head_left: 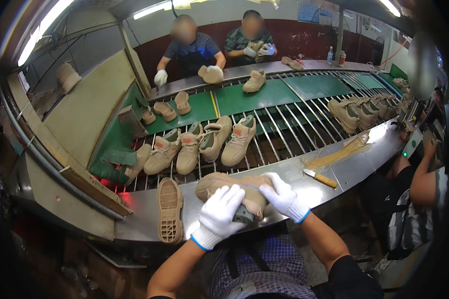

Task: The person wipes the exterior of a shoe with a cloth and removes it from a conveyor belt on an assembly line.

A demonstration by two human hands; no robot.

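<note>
In white gloves with blue cuffs, my two hands hold a beige shoe (212, 183) over the metal ledge. It is tipped on its side, its sole edge away from me, and a dark green part shows at its opening. My left hand (221, 213) grips the near side of the shoe. The fingers of my right hand (283, 195) close on its right end. Left of the shoe, a loose tan sole (170, 211) lies on the ledge. A knife (320, 178) with a yellowish handle rests to the right of my right hand.
Beige shoes (238, 141) stand on the metal rollers beyond the ledge (304, 199), with more shoes (361, 112) farther right. Loose soles (183, 102) and one shoe (255, 81) lie on the green belt (284, 95). Two gloved co-workers (189, 52) work across the line; another person sits at right.
</note>
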